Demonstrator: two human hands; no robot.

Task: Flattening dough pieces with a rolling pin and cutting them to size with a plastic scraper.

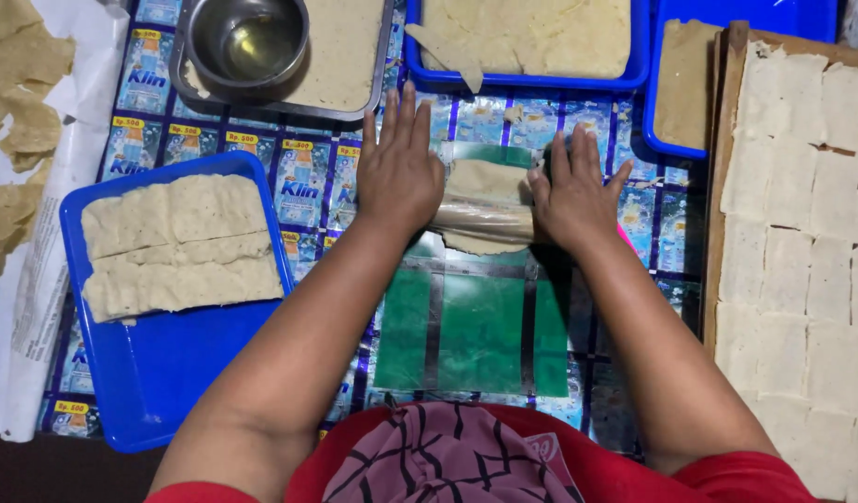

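Red shirt (pixel 727 480); palms (flat) (pixel 398 177) rolling dough (pixel 487 179).

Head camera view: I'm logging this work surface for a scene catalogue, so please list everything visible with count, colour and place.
rolling pin: one, clear shiny, centre, under both palms
dough sheet: one, beige, wrapped around the rolling pin
green mat: one, green with dark bands, centre
left tray: one, blue, left, holding pale dough strips
metal bowl: one, silver, top left, holding yellowish liquid
metal tray: one, silver, top, under the bowl
top trays: two, blue, top right, holding dough
wooden board: one, brown, right, covered with pale dough squares
paper: white, far left, with dough scraps
left hand: flat on the pin
right hand: flat on the pin
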